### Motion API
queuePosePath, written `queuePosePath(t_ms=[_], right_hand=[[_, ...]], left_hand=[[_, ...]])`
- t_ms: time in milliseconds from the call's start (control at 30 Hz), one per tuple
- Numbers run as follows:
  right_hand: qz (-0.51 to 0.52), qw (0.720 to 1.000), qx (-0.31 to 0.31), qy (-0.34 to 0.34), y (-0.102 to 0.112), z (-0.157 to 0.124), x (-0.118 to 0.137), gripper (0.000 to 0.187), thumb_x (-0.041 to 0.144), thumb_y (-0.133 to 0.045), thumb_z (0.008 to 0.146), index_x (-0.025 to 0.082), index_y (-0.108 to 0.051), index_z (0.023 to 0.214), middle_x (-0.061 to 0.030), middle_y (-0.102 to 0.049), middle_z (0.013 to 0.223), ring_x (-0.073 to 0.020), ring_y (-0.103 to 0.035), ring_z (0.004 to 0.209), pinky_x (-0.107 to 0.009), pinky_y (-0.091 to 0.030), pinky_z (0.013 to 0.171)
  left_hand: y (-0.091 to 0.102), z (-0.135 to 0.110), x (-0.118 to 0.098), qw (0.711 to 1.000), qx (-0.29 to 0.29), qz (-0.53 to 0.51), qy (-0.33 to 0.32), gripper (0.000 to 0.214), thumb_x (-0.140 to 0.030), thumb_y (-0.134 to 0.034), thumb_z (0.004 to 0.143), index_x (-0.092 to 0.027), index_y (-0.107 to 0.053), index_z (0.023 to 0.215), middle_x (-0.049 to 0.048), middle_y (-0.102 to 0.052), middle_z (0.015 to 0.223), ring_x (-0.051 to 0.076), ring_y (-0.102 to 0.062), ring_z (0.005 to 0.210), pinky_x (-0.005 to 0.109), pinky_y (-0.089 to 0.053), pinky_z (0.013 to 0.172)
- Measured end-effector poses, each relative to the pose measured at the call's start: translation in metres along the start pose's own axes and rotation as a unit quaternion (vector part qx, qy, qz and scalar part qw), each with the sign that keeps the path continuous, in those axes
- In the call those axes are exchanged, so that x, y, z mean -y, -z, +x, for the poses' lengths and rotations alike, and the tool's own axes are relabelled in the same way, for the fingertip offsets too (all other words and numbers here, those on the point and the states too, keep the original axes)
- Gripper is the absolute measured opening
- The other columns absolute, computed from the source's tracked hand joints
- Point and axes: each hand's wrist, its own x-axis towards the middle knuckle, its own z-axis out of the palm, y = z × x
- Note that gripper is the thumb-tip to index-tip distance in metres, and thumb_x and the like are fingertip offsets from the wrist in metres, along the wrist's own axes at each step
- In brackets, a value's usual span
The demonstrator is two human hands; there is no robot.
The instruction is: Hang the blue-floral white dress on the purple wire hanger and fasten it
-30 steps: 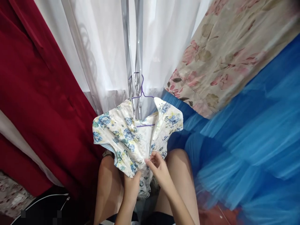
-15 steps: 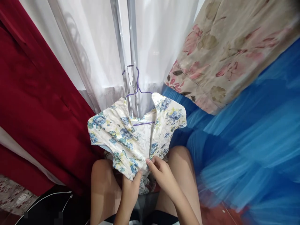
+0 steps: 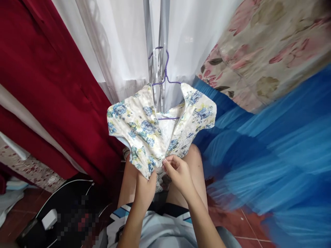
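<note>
A small white dress with blue flowers hangs on a purple wire hanger, hooked to a metal rail post in front of me. My left hand pinches the lower left panel of the dress from below. Beside it, my right hand is closed on the dress's front edge at the middle. Both hands meet just above my bare knees. The lower part of the dress is bunched behind my fingers.
A dark red garment hangs at the left, a white sheer curtain behind the dress. At the right are a beige floral fabric and a blue tulle skirt. A black object with a white cable lies on the tiled floor.
The view has tilted down and shifted, so the dress and hanger sit higher in the picture. My hands keep their hold on the dress front, with my fingers slightly shifted.
</note>
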Motion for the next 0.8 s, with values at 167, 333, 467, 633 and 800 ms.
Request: queuePosePath(t_ms=[167,333,467,633,800], right_hand=[[0.046,0.999,0.003,-0.011,0.005,-0.014,0.008,0.030,0.046,-0.069,0.087,0.019,-0.059,0.080,-0.0050,-0.068,0.071,-0.0188,-0.060,0.065,-0.030,-0.045,0.061],[0.069,0.997,-0.012,-0.012,0.016,-0.023,0.012,0.034,0.050,-0.069,0.086,0.019,-0.058,0.077,-0.0036,-0.066,0.066,-0.0154,-0.056,0.057,-0.027,-0.043,0.055],[0.053,0.998,-0.008,-0.015,0.019,-0.020,0.010,0.037,0.051,-0.066,0.087,0.019,-0.055,0.070,0.0001,-0.059,0.056,-0.0128,-0.049,0.051,-0.026,-0.037,0.051],[0.091,0.995,0.039,0.009,0.016,-0.011,0.013,0.033,0.041,-0.064,0.090,0.020,-0.051,0.067,0.0032,-0.054,0.052,-0.0113,-0.045,0.049,-0.025,-0.032,0.051],[0.117,0.992,0.043,-0.003,0.004,-0.011,0.005,0.028,0.034,-0.066,0.088,0.020,-0.052,0.068,0.0046,-0.053,0.051,-0.0099,-0.043,0.048,-0.024,-0.030,0.050]], left_hand=[[0.003,-0.010,-0.006,1.000,0.004,0.015,0.013,0.043,-0.016,-0.062,0.081,-0.022,-0.066,0.124,0.0069,-0.064,0.133,0.028,-0.050,0.136,0.037,-0.039,0.115],[-0.005,-0.022,-0.006,0.999,0.046,0.011,-0.022,0.051,-0.013,-0.060,0.081,-0.021,-0.060,0.132,0.0077,-0.058,0.141,0.026,-0.048,0.138,0.036,-0.036,0.117],[-0.007,-0.028,-0.002,0.996,0.054,0.035,-0.054,0.052,-0.011,-0.057,0.082,-0.017,-0.058,0.133,0.0101,-0.060,0.139,0.027,-0.050,0.135,0.038,-0.037,0.116],[-0.001,-0.011,0.008,0.999,0.038,0.001,-0.025,0.045,-0.011,-0.058,0.081,-0.016,-0.059,0.126,0.0112,-0.064,0.129,0.027,-0.056,0.127,0.039,-0.043,0.109],[0.013,0.015,0.010,0.971,-0.205,0.025,-0.125,0.057,-0.014,-0.066,0.078,-0.020,-0.045,0.131,0.0122,-0.055,0.129,0.024,-0.058,0.116,0.038,-0.047,0.100]])
